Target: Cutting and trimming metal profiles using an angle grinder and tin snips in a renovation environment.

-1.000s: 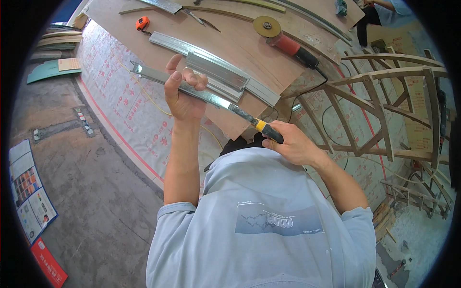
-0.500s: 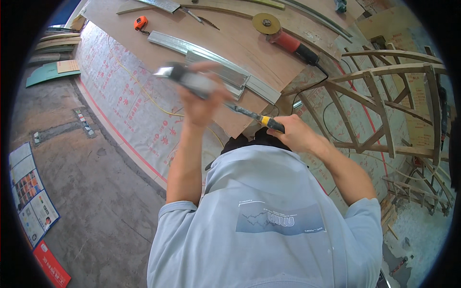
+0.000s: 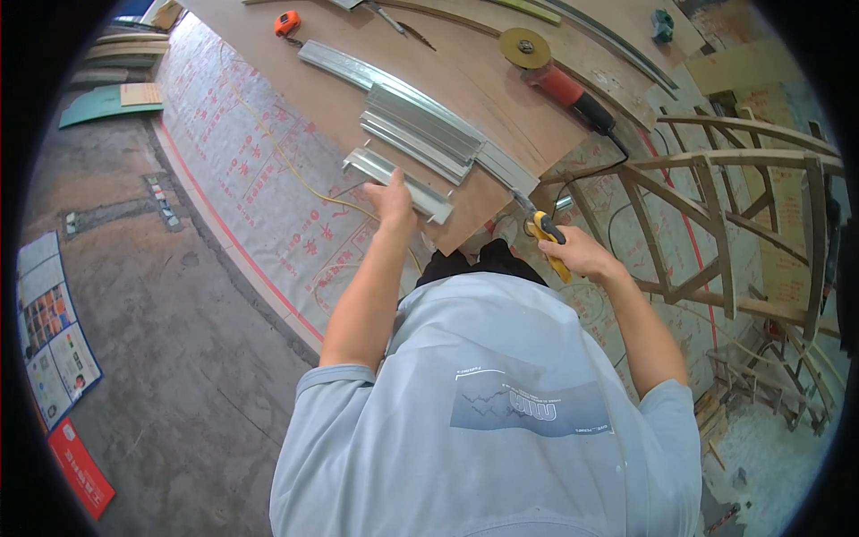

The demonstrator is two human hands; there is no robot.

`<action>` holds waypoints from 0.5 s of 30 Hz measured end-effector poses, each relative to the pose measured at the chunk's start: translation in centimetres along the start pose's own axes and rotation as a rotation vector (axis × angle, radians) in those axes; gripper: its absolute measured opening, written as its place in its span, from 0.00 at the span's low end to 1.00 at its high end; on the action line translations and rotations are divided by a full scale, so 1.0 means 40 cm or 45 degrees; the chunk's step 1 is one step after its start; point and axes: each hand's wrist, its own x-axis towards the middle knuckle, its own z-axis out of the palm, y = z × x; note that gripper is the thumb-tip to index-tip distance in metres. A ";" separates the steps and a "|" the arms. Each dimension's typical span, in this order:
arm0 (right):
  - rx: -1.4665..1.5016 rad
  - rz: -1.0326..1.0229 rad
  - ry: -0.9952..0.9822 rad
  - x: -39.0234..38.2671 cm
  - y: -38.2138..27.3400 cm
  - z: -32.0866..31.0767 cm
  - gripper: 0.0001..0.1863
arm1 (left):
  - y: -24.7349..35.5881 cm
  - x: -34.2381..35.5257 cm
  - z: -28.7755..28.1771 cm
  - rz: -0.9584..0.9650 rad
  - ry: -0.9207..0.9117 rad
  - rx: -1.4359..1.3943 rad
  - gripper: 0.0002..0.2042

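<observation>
My left hand (image 3: 391,204) grips a short piece of galvanized metal channel (image 3: 428,202) at the near left edge of the plywood board (image 3: 501,107). Small bent tabs stick out at the ends of this piece. In my right hand (image 3: 583,254) is a pair of tin snips (image 3: 540,224) with yellow and black handles; its jaws point away from me, by the end of a longer metal channel (image 3: 335,64) lying on the board. Just beyond my left hand, several short channel pieces (image 3: 416,134) lie side by side against that longer one.
An angle grinder (image 3: 562,86) with a corded red and black body lies on the board's right side. An orange tape measure (image 3: 286,24) sits at the far left. A curved wooden frame (image 3: 707,215) stands to the right. A yellow cord (image 3: 304,201) crosses the floor sheeting.
My left hand has lowered the channel piece to the board's near edge. The snips have swung from pointing left to pointing away, and their handles are now spread.
</observation>
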 end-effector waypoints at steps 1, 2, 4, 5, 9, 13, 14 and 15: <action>0.018 -0.013 0.032 -0.003 0.007 0.007 0.18 | -0.002 -0.003 0.005 0.021 -0.041 0.001 0.28; 0.010 -0.024 0.022 -0.005 0.011 0.013 0.18 | 0.001 -0.006 0.008 0.044 -0.083 0.002 0.29; 0.090 -0.026 0.093 -0.012 0.025 0.013 0.17 | 0.032 -0.040 0.018 0.070 0.019 0.266 0.30; 0.028 -0.061 0.117 -0.015 0.034 0.009 0.18 | 0.046 -0.056 0.019 0.090 0.111 0.535 0.30; -0.025 -0.124 0.200 -0.039 0.022 0.003 0.18 | 0.031 -0.027 -0.034 0.757 0.195 0.756 0.32; 0.039 -0.100 0.280 -0.044 0.041 0.007 0.19 | 0.212 0.039 0.011 1.306 -0.391 0.976 0.30; 0.055 -0.082 0.268 -0.043 0.041 0.011 0.19 | 0.240 0.063 0.028 1.601 -0.428 1.240 0.29; 0.072 -0.059 0.261 -0.042 0.042 0.012 0.19 | 0.260 0.086 0.047 1.896 -0.466 1.503 0.28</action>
